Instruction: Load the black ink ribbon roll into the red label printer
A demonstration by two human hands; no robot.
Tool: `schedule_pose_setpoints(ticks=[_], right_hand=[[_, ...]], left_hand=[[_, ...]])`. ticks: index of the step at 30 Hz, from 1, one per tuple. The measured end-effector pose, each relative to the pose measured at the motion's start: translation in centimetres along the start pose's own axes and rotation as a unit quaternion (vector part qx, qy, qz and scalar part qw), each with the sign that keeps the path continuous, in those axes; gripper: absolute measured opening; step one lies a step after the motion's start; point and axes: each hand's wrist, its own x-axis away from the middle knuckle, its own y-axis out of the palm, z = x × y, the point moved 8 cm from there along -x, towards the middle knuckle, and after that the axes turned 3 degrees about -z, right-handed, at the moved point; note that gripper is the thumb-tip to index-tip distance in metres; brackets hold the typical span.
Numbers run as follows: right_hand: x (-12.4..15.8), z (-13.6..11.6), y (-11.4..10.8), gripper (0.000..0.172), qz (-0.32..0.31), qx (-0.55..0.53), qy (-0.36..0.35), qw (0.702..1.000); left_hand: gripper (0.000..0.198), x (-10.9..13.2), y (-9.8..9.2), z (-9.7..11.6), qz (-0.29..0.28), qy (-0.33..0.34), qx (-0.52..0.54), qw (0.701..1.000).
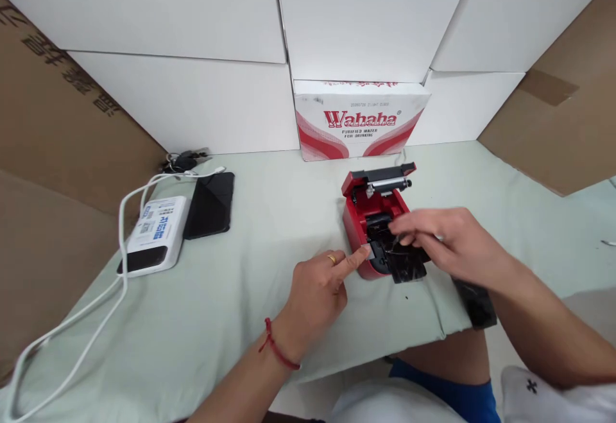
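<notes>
A small red machine (355,233) stands on the cloth with its lid (378,176) raised. A silver and black roller (389,184) sits under the lid. Shiny black film (409,266) lies across the inside and hangs over the front. My left hand (320,282) has its index finger stretched out onto a small greyish tab (370,251) at the machine's front left edge; its other fingers are curled and hold nothing. Over the film, my right hand (440,237) has thumb and fingers pinched together, slightly blurred. A thin thing shows at its fingertips, too small to name.
A Wahaha water carton (363,121) stands at the back against white panels. To the left lie a black phone (210,205), a white power bank (156,233), a white cable (124,243) and keys (183,162). A dark strip (474,301) hangs at the table's front edge.
</notes>
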Motion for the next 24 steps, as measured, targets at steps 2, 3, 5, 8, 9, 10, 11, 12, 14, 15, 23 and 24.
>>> schedule_pose_setpoints(ticks=[2,3,5,8,9,10,11,12,14,15,23,24], right_hand=[[-2.8,1.0,0.7,0.036,-0.071,0.086,0.05,0.992],[-4.2,1.4,1.3,0.031,-0.11,0.14,0.064,0.982],[-6.3,1.8,3.0,0.024,-0.185,0.222,0.071,0.955],[-7.8,1.6,5.1,0.021,-0.25,0.26,0.055,0.931],[-7.8,1.5,5.3,0.022,-0.257,0.26,0.049,0.929],[-7.6,1.4,5.2,0.023,-0.255,0.256,0.047,0.931],[-7.1,1.2,4.6,0.025,-0.244,0.245,0.044,0.937],[-6.4,1.1,3.6,0.027,-0.222,0.225,0.038,0.948],[-4.4,1.2,0.4,0.032,-0.153,0.164,0.028,0.974],[-3.2,1.6,-1.5,0.036,-0.109,0.13,0.027,0.985],[3.8,10.6,-2.1,0.041,-0.07,0.101,0.159,0.98],[3.9,11.2,-0.2,0.041,-0.099,0.099,0.165,0.976]], left_hand=[[0.086,0.7,0.7,-0.3,-0.017,0.0,0.008,1.0],[0.089,1.0,1.1,-0.5,-0.032,-0.001,0.004,0.999],[0.097,1.5,1.8,-0.6,-0.062,-0.007,-0.03,0.998],[0.107,2.1,2.5,-0.6,-0.1,-0.013,-0.101,0.99],[0.108,2.1,2.6,-0.6,-0.109,-0.014,-0.114,0.987],[0.108,2.2,2.7,-0.5,-0.116,-0.013,-0.121,0.986],[0.108,2.1,2.7,-0.5,-0.122,-0.012,-0.124,0.985],[0.108,2.1,2.7,-0.4,-0.125,-0.011,-0.126,0.984],[0.109,2.0,2.7,-0.4,-0.127,-0.009,-0.127,0.984],[0.109,2.0,2.8,-0.4,-0.127,-0.007,-0.125,0.984],[0.104,2.0,3.4,-0.1,-0.094,0.009,-0.09,0.992],[0.103,2.0,3.4,-0.1,-0.09,0.01,-0.084,0.992]])
